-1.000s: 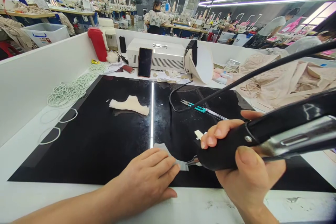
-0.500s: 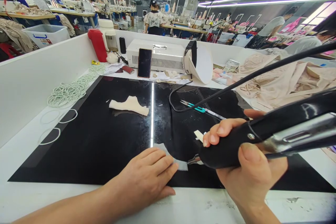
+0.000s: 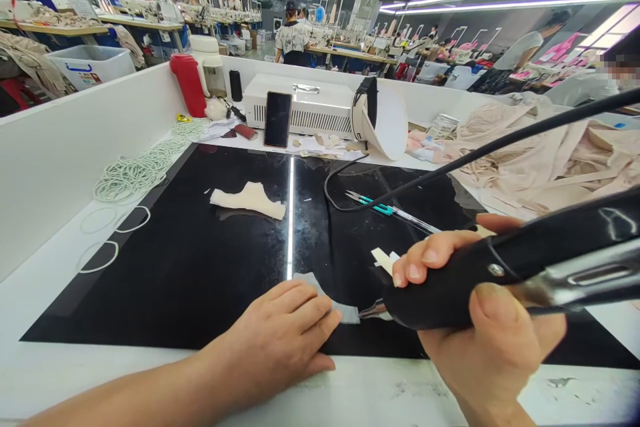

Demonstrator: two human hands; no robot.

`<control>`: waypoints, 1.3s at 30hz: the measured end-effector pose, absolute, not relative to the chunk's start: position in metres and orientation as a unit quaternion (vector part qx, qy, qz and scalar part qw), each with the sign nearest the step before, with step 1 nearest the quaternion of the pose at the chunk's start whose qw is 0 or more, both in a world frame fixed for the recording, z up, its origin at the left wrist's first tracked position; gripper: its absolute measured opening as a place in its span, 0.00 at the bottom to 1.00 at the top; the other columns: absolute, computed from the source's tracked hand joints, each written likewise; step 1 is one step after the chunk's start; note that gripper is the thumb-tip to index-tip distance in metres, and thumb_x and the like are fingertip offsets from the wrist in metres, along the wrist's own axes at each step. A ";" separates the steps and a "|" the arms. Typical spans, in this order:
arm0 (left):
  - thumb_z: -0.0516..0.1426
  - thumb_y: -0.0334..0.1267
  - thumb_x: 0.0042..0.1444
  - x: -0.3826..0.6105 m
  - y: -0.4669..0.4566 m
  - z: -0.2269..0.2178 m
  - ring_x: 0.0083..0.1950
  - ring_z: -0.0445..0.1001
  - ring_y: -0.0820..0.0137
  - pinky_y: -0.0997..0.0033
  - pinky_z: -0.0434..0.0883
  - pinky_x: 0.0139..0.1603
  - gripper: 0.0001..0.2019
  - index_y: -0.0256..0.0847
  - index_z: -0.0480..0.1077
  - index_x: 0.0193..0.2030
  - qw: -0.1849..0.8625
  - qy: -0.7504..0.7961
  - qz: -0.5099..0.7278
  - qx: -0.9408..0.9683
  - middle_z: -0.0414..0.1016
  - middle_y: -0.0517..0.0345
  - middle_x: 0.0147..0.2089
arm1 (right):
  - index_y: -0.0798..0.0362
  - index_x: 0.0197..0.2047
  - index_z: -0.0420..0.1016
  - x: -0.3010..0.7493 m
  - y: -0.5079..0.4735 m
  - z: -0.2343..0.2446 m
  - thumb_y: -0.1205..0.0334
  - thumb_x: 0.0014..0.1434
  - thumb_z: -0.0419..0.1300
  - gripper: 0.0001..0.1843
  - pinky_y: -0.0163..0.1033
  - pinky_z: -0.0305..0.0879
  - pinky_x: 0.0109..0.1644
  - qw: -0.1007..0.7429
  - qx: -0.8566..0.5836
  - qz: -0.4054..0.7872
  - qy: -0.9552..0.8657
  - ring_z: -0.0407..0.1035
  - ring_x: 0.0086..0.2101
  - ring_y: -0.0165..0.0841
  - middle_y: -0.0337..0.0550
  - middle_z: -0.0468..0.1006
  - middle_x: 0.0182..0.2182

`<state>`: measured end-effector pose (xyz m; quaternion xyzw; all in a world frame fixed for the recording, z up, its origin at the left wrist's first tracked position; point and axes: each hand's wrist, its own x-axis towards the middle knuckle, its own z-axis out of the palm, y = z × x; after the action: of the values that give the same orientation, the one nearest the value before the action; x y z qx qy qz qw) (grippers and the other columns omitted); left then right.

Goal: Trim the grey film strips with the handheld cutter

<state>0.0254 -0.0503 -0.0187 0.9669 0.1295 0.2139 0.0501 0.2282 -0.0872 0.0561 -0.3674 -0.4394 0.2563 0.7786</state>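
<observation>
My left hand (image 3: 277,337) lies flat, fingers together, pressing a thin dark piece of fabric (image 3: 325,297) onto the black glossy mat (image 3: 200,260) near the front edge. My right hand (image 3: 480,320) is wrapped round the black handle of a corded hand tool (image 3: 510,267). The tool's metal tip (image 3: 373,310) touches the fabric just right of my left fingertips. A small cream scrap (image 3: 383,259) lies behind the tip.
A cream fabric piece (image 3: 247,199) and teal tweezers (image 3: 385,208) lie on the mat. White elastic loops (image 3: 133,177) pile at the left. A white box (image 3: 305,110), phone (image 3: 278,119), red flask (image 3: 189,83) and beige fabric heap (image 3: 545,160) stand behind. People work at distant tables.
My right hand and the tool have shifted slightly right and down. My left hand stays pressed on the fabric.
</observation>
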 end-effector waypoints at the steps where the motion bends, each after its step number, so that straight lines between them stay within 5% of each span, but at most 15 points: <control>1: 0.58 0.50 0.73 0.025 -0.050 -0.018 0.56 0.74 0.59 0.55 0.71 0.65 0.21 0.35 0.71 0.61 0.049 0.130 0.213 0.967 0.78 0.52 0.55 | 0.45 0.53 0.76 0.228 -0.088 0.056 0.54 0.55 0.77 0.25 0.38 0.76 0.28 0.778 -0.367 0.256 -0.441 0.71 0.27 0.32 0.33 0.78 0.30; 10: 0.61 0.50 0.71 0.025 -0.048 -0.018 0.56 0.76 0.59 0.56 0.73 0.64 0.21 0.36 0.72 0.60 0.049 0.129 0.209 0.968 0.79 0.50 0.54 | 0.46 0.52 0.75 0.227 -0.088 0.055 0.55 0.58 0.75 0.22 0.39 0.76 0.28 0.766 -0.376 0.259 -0.453 0.72 0.27 0.32 0.35 0.77 0.30; 18: 0.57 0.44 0.75 0.016 -0.039 -0.007 0.63 0.76 0.62 0.53 0.66 0.75 0.16 0.38 0.70 0.63 0.089 0.125 0.220 0.963 0.78 0.50 0.61 | 0.44 0.54 0.76 0.221 -0.086 0.059 0.54 0.55 0.77 0.25 0.41 0.77 0.29 0.769 -0.374 0.251 -0.453 0.73 0.28 0.33 0.35 0.78 0.32; 25: 0.64 0.39 0.69 -0.026 -0.041 0.012 0.57 0.78 0.58 0.52 0.77 0.63 0.18 0.35 0.72 0.61 0.078 0.237 0.185 0.951 0.78 0.47 0.56 | 0.43 0.56 0.75 0.194 -0.083 0.061 0.55 0.57 0.77 0.26 0.41 0.74 0.31 0.757 -0.331 0.309 -0.472 0.73 0.29 0.33 0.36 0.77 0.33; 33: 0.68 0.37 0.64 -0.043 -0.054 -0.003 0.56 0.77 0.61 0.58 0.78 0.59 0.16 0.40 0.75 0.57 0.151 0.320 0.224 0.908 0.77 0.50 0.58 | 0.43 0.55 0.73 0.161 -0.066 0.052 0.55 0.59 0.75 0.24 0.42 0.73 0.32 0.757 -0.292 0.351 -0.467 0.73 0.29 0.33 0.35 0.77 0.33; 39: 0.65 0.35 0.67 -0.026 -0.056 -0.008 0.55 0.76 0.64 0.60 0.76 0.60 0.04 0.41 0.76 0.46 0.178 0.328 0.255 0.892 0.77 0.54 0.54 | 0.42 0.55 0.73 0.158 -0.061 0.053 0.53 0.59 0.75 0.24 0.42 0.73 0.33 0.752 -0.298 0.355 -0.469 0.73 0.29 0.33 0.34 0.76 0.33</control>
<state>-0.0259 -0.0560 -0.0076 0.8921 0.3277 0.2552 0.1778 0.1576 -0.0613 0.0530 -0.2976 -0.4687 0.3554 0.7520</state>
